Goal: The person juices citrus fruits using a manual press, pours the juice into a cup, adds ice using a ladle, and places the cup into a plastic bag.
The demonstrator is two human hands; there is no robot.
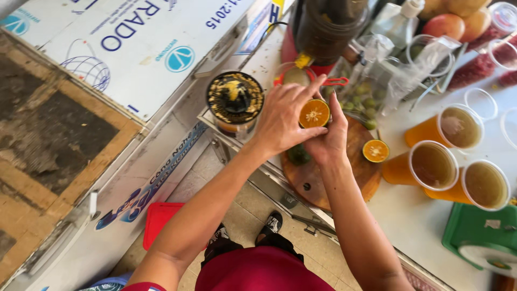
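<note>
The halved green-skinned citrus with bright orange flesh (314, 113) sits pinched between both hands above the round wooden cutting board (328, 172), its cut face turned up toward the camera and a little to the right. Being a half-globe it has no real long axis — its stem-to-cut line runs roughly up and down, with the rind side hidden below. It looks light, soft and wet; the juicy face would be slippery, so the dry rind at the rim is the sound place to grip, and a hard squeeze would likely spill juice.

The left hand (283, 116) comes over from the left, its fingers curled narrowly round the fruit's near and upper edge. The right hand (328, 140) cups it from below and the right, index finger raised along the far rim — both hands are closed on the fruit.

Just left of the hands stands a dark round citrus juicer (235, 99) with pulp on its cone. On the board lies another orange-fleshed citrus half (375, 151), well clear of the hands. Further right on the white tabletop (409, 221) stand three clear plastic cups of amber drink (431, 164), and behind the board a clear bag of small green fruits (362, 99).
</note>
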